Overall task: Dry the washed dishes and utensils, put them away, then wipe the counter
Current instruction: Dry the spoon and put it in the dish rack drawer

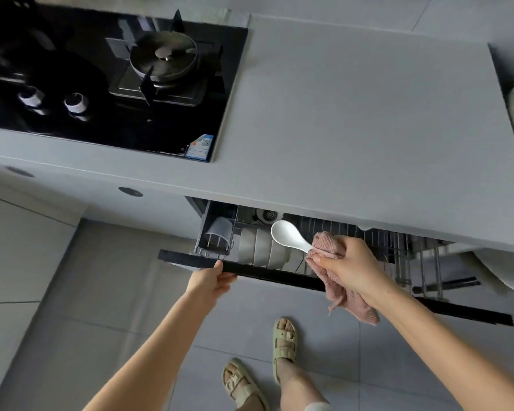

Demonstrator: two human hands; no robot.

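Left hand point(211, 281): drawer point(279, 276), right hand point(350, 268): spoon point(285, 235)

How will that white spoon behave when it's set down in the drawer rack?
The white spoon looks stiff and glossy, so likely slippery; the right hand grips its handle through the pink cloth. Its rounded bowl may rock or slip between the wire rack bars. If ceramic, it could chip against the bowls.

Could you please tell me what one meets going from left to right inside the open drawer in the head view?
Behind the drawer front: white cup → row of upright bowls → white spoon → right hand, gripping the spoon.
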